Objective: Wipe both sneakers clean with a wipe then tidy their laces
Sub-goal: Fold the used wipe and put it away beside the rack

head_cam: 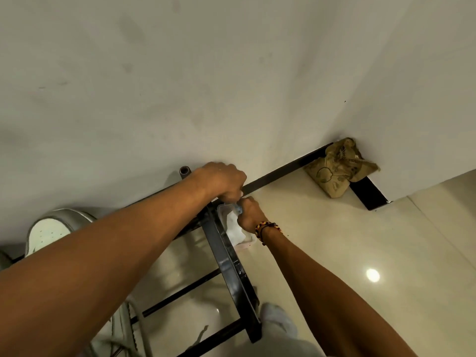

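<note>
A white sneaker (50,229) stands toe-up on the black metal rack (226,269) at the left, partly hidden by my left forearm. Below it shows part of a second pale shoe with laces (126,323). A white wipe pack (235,228) lies on the floor against the rack's right side. My left hand (221,180) curls over the pack's far end. My right hand (251,215), with a beaded bracelet at the wrist, pinches the small blue tab (238,208) on top of the pack. The two hands meet at that tab.
A crumpled brown paper bag (340,168) sits in the wall corner at the right. A white wall rises right behind the rack. Glossy cream floor tiles (360,240) spread to the right. My pale trouser leg (277,320) shows at the bottom.
</note>
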